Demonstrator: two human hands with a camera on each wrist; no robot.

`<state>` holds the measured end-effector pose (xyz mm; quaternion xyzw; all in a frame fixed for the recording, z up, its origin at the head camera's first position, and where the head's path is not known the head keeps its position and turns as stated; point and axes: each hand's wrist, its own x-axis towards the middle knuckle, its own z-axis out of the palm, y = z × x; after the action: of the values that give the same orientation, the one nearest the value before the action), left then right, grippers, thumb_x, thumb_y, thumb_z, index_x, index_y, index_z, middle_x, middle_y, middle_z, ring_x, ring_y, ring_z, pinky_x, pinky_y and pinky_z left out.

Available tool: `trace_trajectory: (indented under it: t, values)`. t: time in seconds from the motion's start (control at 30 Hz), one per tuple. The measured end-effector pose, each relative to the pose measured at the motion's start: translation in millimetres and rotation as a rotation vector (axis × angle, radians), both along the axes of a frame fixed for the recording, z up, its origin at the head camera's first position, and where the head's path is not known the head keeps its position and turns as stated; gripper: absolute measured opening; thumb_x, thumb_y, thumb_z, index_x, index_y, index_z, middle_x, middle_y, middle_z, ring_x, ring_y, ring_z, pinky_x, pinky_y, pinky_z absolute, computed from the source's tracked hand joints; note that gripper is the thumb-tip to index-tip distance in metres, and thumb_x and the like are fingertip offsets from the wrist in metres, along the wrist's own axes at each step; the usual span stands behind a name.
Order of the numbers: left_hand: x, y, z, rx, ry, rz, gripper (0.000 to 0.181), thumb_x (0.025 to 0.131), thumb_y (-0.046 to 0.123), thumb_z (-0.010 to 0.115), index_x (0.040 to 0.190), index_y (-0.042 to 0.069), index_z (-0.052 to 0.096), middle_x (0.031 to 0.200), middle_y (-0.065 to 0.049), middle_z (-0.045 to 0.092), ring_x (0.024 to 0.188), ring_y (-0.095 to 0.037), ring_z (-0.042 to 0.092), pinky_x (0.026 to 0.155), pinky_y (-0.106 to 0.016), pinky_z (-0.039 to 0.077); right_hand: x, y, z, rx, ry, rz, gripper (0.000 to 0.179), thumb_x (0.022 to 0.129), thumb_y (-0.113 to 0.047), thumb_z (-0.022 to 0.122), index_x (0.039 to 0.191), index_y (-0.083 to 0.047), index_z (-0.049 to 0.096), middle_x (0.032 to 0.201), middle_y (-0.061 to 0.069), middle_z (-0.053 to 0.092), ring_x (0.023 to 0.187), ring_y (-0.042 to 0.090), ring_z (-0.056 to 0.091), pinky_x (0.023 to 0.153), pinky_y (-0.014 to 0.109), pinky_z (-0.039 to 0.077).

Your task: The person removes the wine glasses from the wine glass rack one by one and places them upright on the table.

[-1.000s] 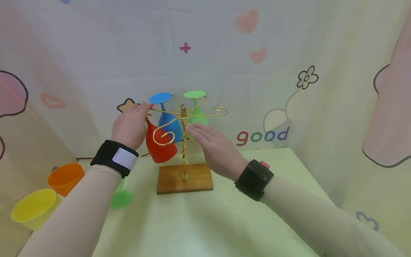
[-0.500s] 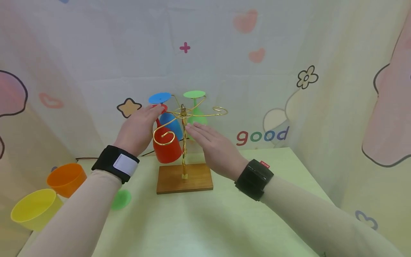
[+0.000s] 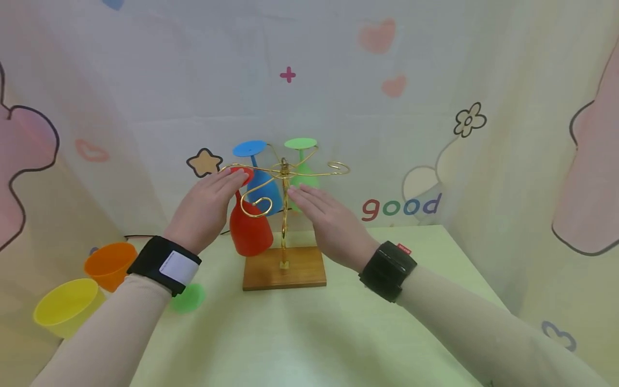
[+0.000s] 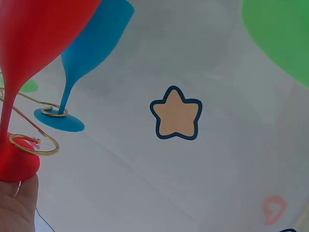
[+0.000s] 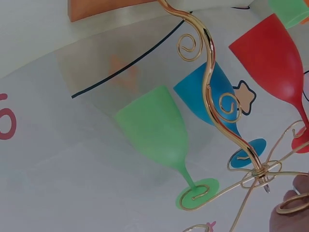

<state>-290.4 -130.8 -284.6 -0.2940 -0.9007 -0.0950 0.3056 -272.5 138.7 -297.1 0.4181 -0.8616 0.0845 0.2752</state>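
Note:
My left hand (image 3: 203, 207) holds a red plastic goblet (image 3: 251, 228) upside down by its round base, fingers over the base and bowl tilted downward. In the left wrist view, the fingertips (image 4: 21, 198) meet the base, and a curled gold hook overlaps it beside the stem. The gold wire stand (image 3: 284, 226) carries a blue goblet (image 3: 263, 191) and a light green goblet (image 3: 304, 169), both hanging upside down by their bases. My right hand (image 3: 336, 223) has its fingers straight, their tips overlapping the stand's post in the head view; its thumb is hidden.
The stand rises from a wooden base (image 3: 285, 277) on a pale table (image 3: 309, 333). At left are an orange goblet (image 3: 110, 266) and a yellow goblet (image 3: 70, 306), with a green round piece (image 3: 188, 297) partly behind my left wrist. Two curled hooks face front and right.
My left hand has brought the red goblet rightward, closer to the post, then lowered it slightly. The right hand stays by the post. The whole view has shifted a little.

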Motion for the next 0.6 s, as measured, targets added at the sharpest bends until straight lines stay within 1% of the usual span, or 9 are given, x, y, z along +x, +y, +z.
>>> trace_trajectory:
  t: [0.13, 0.23, 0.3, 0.37, 0.43, 0.5, 0.6]
  values:
    - [4.4, -9.1, -3.6, 0.017, 0.019, 0.009, 0.055, 0.086, -0.008, 0.061, 0.138, 0.005, 0.050, 0.135, -0.015, 0.057, 0.126, -0.032, 0.044, 0.103, -0.053, 0.043, -1.3, 0, -3.3, -0.005, 0.045, 0.009, 0.065, 0.086, 0.009, 0.054, 0.147, -0.002, 0.033, 0.150, 0.013, 0.040, 0.140, 0.020, 0.022, 0.113, 0.043, 0.034]
    - [6.9, -16.3, -7.9, 0.039, 0.049, 0.009, 0.054, 0.084, -0.011, 0.061, 0.136, 0.004, 0.052, 0.131, -0.016, 0.060, 0.124, -0.032, 0.046, 0.102, -0.053, 0.045, -3.1, 3, -8.8, -0.017, 0.071, 0.016, 0.065, 0.088, 0.003, 0.054, 0.148, -0.001, 0.029, 0.153, 0.015, 0.034, 0.141, 0.022, 0.019, 0.114, 0.045, 0.031]
    - [9.5, -21.4, -10.5, 0.057, 0.064, 0.012, 0.054, 0.084, -0.012, 0.060, 0.135, 0.003, 0.053, 0.129, -0.017, 0.061, 0.123, -0.032, 0.046, 0.101, -0.053, 0.046, -3.8, 7, -13.6, -0.044, 0.052, 0.006, 0.070, 0.089, -0.001, 0.054, 0.150, -0.001, 0.022, 0.155, 0.016, 0.028, 0.142, 0.023, 0.016, 0.115, 0.047, 0.029]
    - [12.7, -26.7, -13.2, 0.076, 0.064, 0.028, 0.054, 0.084, -0.012, 0.060, 0.135, 0.003, 0.053, 0.129, -0.017, 0.061, 0.124, -0.032, 0.046, 0.099, -0.053, 0.047, -4.7, 12, -20.5, -0.084, 0.011, -0.032, 0.078, 0.088, -0.005, 0.055, 0.153, -0.002, 0.012, 0.157, 0.016, 0.022, 0.142, 0.023, 0.015, 0.115, 0.049, 0.028]
    - [17.0, -31.8, -15.7, 0.100, 0.036, 0.054, 0.053, 0.086, -0.011, 0.059, 0.136, 0.005, 0.052, 0.130, -0.016, 0.060, 0.125, -0.031, 0.045, 0.098, -0.054, 0.048, -5.9, 19, -29.5, -0.130, -0.044, -0.090, 0.086, 0.088, -0.009, 0.056, 0.153, -0.004, 0.001, 0.159, 0.015, 0.015, 0.142, 0.022, 0.013, 0.116, 0.049, 0.027]
    - [21.8, -36.2, -18.1, 0.117, -0.002, 0.085, 0.052, 0.088, -0.008, 0.057, 0.137, 0.006, 0.051, 0.133, -0.016, 0.058, 0.126, -0.031, 0.044, 0.098, -0.055, 0.047, -8.0, 26, -39.7, -0.159, -0.089, -0.151, 0.090, 0.088, -0.014, 0.056, 0.153, -0.006, -0.006, 0.159, 0.015, 0.011, 0.142, 0.021, 0.011, 0.116, 0.050, 0.026]
    - [28.7, -41.7, -22.7, 0.141, -0.066, 0.114, 0.048, 0.092, -0.004, 0.054, 0.138, 0.007, 0.050, 0.135, -0.017, 0.056, 0.126, -0.033, 0.044, 0.097, -0.057, 0.047, -11.6, 37, -55.3, -0.169, -0.129, -0.199, 0.089, 0.089, -0.018, 0.056, 0.153, -0.005, -0.006, 0.159, 0.016, 0.009, 0.143, 0.021, 0.008, 0.116, 0.051, 0.024]
